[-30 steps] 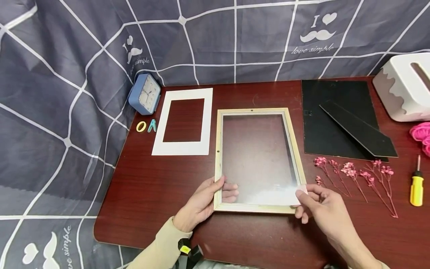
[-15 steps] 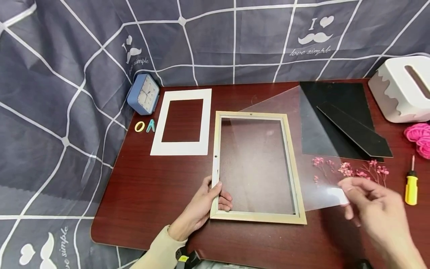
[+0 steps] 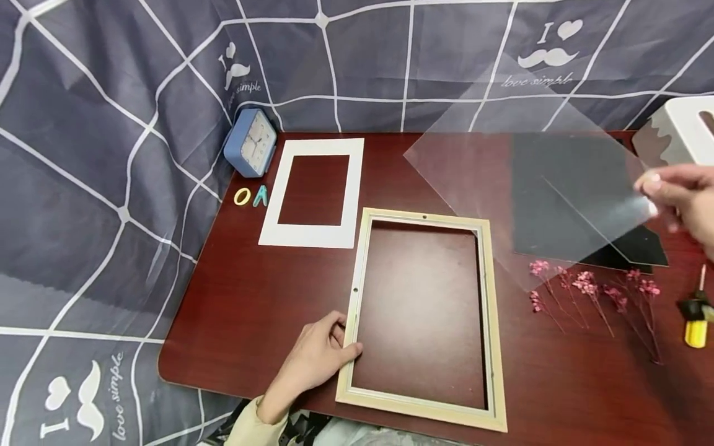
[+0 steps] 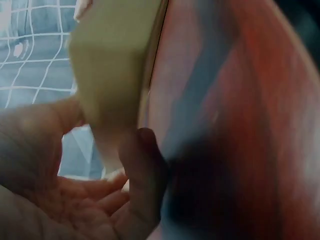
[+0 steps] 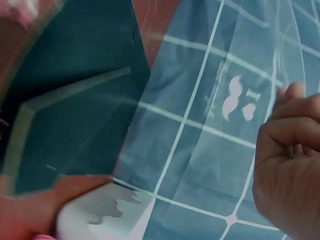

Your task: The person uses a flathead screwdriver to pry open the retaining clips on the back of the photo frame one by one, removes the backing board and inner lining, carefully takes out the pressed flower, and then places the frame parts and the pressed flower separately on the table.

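Observation:
A light wooden picture frame (image 3: 424, 409) lies near the table's front edge, its opening showing bare tabletop. My left hand (image 3: 315, 356) grips its left side, thumb over the wood; in the left wrist view the fingers curl around the blurred frame (image 4: 110, 60). At the right, my right hand (image 3: 688, 198) pinches one corner of a clear sheet (image 3: 474, 142), held up tilted above the table. Through the sheet shows the black backing board (image 3: 535, 204) with its stand. In the right wrist view my right hand (image 5: 292, 160) has curled fingers, and the sheet is barely visible.
A white mat (image 3: 307, 236) lies at the back left, beside a blue clock (image 3: 253, 142) and the letters O (image 3: 242, 196) and A (image 3: 260, 196). Pink dried flowers (image 3: 586, 285), a yellow screwdriver (image 3: 695, 334) and a tissue box (image 3: 680, 133) are at the right.
My right hand has lifted the clear sheet out of the frame and carried it right and up. The frame, in my left hand, has come nearer the table's front edge.

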Demonstrator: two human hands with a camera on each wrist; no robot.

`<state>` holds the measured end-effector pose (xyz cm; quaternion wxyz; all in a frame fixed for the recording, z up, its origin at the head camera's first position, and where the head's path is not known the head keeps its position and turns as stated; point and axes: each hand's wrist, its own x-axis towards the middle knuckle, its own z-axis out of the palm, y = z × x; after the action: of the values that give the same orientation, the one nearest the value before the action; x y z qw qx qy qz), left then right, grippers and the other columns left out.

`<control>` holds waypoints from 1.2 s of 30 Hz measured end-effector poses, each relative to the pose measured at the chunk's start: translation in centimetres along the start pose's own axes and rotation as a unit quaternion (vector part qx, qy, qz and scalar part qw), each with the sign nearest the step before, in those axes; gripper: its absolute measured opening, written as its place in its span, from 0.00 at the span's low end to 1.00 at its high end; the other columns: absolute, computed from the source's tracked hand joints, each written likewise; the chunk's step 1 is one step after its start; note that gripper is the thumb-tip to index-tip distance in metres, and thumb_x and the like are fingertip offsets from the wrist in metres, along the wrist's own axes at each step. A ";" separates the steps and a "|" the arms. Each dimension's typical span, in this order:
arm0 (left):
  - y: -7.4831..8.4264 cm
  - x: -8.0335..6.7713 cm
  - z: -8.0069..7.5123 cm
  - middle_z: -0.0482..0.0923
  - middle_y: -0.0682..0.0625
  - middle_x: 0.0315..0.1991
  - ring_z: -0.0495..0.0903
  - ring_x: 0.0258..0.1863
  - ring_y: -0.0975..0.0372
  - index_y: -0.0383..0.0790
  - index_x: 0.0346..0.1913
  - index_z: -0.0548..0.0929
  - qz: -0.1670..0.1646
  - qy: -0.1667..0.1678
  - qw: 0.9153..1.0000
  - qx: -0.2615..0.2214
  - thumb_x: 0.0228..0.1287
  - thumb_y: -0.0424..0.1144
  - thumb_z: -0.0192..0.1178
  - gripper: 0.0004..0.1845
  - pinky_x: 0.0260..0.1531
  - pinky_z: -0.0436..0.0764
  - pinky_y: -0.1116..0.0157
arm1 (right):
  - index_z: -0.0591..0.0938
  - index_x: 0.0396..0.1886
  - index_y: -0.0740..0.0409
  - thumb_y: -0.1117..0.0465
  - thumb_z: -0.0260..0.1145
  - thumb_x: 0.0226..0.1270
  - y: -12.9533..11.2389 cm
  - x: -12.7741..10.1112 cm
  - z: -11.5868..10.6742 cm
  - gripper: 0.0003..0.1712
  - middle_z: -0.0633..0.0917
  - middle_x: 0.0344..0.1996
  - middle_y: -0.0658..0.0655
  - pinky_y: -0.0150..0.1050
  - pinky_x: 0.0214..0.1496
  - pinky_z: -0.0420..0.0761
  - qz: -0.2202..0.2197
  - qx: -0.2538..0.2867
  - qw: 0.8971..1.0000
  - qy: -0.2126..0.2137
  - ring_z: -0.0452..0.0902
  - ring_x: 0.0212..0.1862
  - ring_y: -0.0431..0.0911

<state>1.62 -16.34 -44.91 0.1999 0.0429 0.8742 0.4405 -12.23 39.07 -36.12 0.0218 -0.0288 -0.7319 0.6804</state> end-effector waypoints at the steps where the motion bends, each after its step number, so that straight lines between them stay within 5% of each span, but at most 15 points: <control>1: -0.1 -0.2 -0.2 0.79 0.61 0.24 0.75 0.21 0.74 0.45 0.45 0.84 0.012 0.001 1.000 0.022 0.61 0.43 0.78 0.15 0.22 0.76 0.75 | 0.93 0.33 0.46 0.72 0.60 0.83 -0.4 1.4 -0.2 0.24 0.81 0.13 0.44 0.41 0.11 0.39 0.012 -0.013 1.000 -0.009 0.67 0.11 0.35; 5: -0.3 -0.7 -1.0 0.76 0.64 0.21 0.72 0.19 0.74 0.46 0.39 0.80 0.038 -0.019 0.997 0.062 0.58 0.43 0.79 0.15 0.19 0.73 0.74 | 0.91 0.31 0.37 0.66 0.60 0.85 -1.7 6.5 0.1 0.24 0.79 0.13 0.43 0.39 0.14 0.51 0.062 -0.123 0.990 -0.022 0.66 0.15 0.38; 11: 0.1 -0.6 -1.5 0.76 0.63 0.17 0.76 0.17 0.70 0.50 0.33 0.77 -0.019 -0.060 0.994 0.088 0.55 0.43 0.79 0.17 0.18 0.74 0.72 | 0.89 0.34 0.34 0.53 0.64 0.85 -1.6 12.9 2.7 0.15 0.80 0.18 0.47 0.35 0.27 0.69 0.080 -0.325 0.937 -0.099 0.71 0.23 0.45; 17: 0.4 -0.3 -1.4 0.80 0.58 0.16 0.82 0.12 0.67 0.46 0.36 0.78 -0.057 -0.088 0.991 0.078 0.56 0.38 0.77 0.15 0.19 0.79 0.70 | 0.91 0.36 0.41 0.56 0.63 0.85 0.4 18.0 5.1 0.14 0.81 0.20 0.47 0.36 0.27 0.73 0.081 -0.337 0.920 -0.184 0.73 0.23 0.44; 24: 0.1 -0.1 -1.3 0.82 0.58 0.16 0.82 0.11 0.67 0.42 0.43 0.77 -0.061 -0.098 0.991 0.061 0.56 0.37 0.78 0.19 0.19 0.81 0.69 | 0.92 0.43 0.53 0.51 0.65 0.84 2.4 21.2 7.1 0.14 0.81 0.18 0.45 0.32 0.28 0.73 0.078 -0.379 0.894 -0.224 0.74 0.24 0.39; 27: 0.2 0.0 -1.3 0.81 0.58 0.17 0.81 0.10 0.67 0.41 0.47 0.75 -0.059 -0.097 0.992 0.062 0.56 0.36 0.79 0.23 0.18 0.80 0.70 | 0.91 0.51 0.66 0.53 0.67 0.82 3.3 21.8 7.7 0.19 0.87 0.18 0.44 0.24 0.30 0.72 0.044 -0.430 0.873 -0.227 0.75 0.26 0.33; 31: 0.3 -0.1 -1.3 0.80 0.58 0.17 0.80 0.10 0.67 0.41 0.49 0.74 -0.057 -0.094 0.992 0.061 0.55 0.35 0.78 0.25 0.19 0.78 0.71 | 0.91 0.52 0.69 0.58 0.72 0.78 4.8 22.2 8.6 0.17 0.93 0.23 0.51 0.20 0.32 0.65 -0.053 -0.507 0.836 -0.203 0.71 0.26 0.29; 34: 0.4 -0.1 -1.3 0.80 0.58 0.16 0.80 0.11 0.68 0.42 0.49 0.74 -0.054 -0.094 0.992 0.066 0.55 0.34 0.78 0.24 0.19 0.78 0.71 | 0.92 0.48 0.67 0.60 0.73 0.75 5.7 22.3 9.1 0.13 0.94 0.31 0.63 0.23 0.33 0.66 -0.111 -0.532 0.823 -0.168 0.66 0.25 0.24; 36: 0.5 -0.1 -1.2 0.80 0.59 0.16 0.80 0.11 0.68 0.42 0.48 0.74 -0.050 -0.093 0.992 0.070 0.54 0.34 0.77 0.24 0.19 0.77 0.72 | 0.92 0.46 0.68 0.61 0.73 0.75 6.2 22.3 9.5 0.13 0.94 0.36 0.68 0.30 0.39 0.75 -0.128 -0.533 0.823 -0.149 0.66 0.26 0.21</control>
<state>1.18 -16.99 -43.87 0.2982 0.0534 0.8815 0.3622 -35.06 31.70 -43.14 -0.0193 0.1593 -0.9719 0.1720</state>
